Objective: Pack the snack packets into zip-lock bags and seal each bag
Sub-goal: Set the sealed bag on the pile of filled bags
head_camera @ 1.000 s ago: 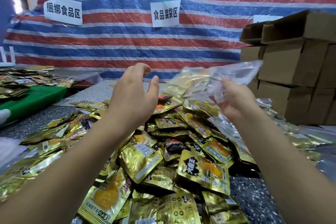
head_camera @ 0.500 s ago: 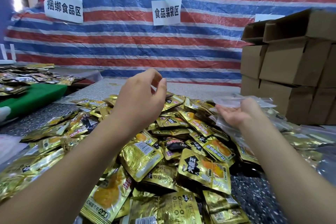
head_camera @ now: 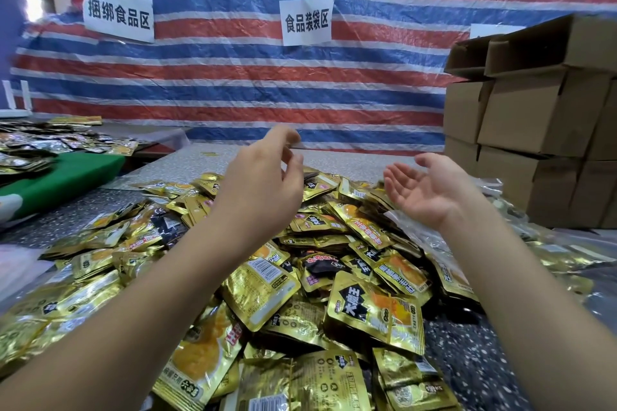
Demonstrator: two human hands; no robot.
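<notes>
A big heap of gold snack packets (head_camera: 337, 264) covers the speckled table in front of me. My left hand (head_camera: 260, 187) hovers above the heap's middle, fingers loosely curled, holding nothing. My right hand (head_camera: 427, 190) is raised to its right, palm up, fingers relaxed and empty. Clear zip-lock bags, some filled with packets (head_camera: 551, 250), lie at the right of the heap, under and beyond my right forearm.
Stacked cardboard boxes (head_camera: 541, 130) stand at the right. A green mat (head_camera: 63, 177) and more packets (head_camera: 43, 143) lie on a table at the left. A striped tarp with paper signs (head_camera: 307, 23) hangs behind. Bare speckled tabletop (head_camera: 474, 360) shows near right.
My right hand let go of the filled clear bag it held up a second ago; the bag is out of my hands. Both hands now hover empty, slightly lower.
</notes>
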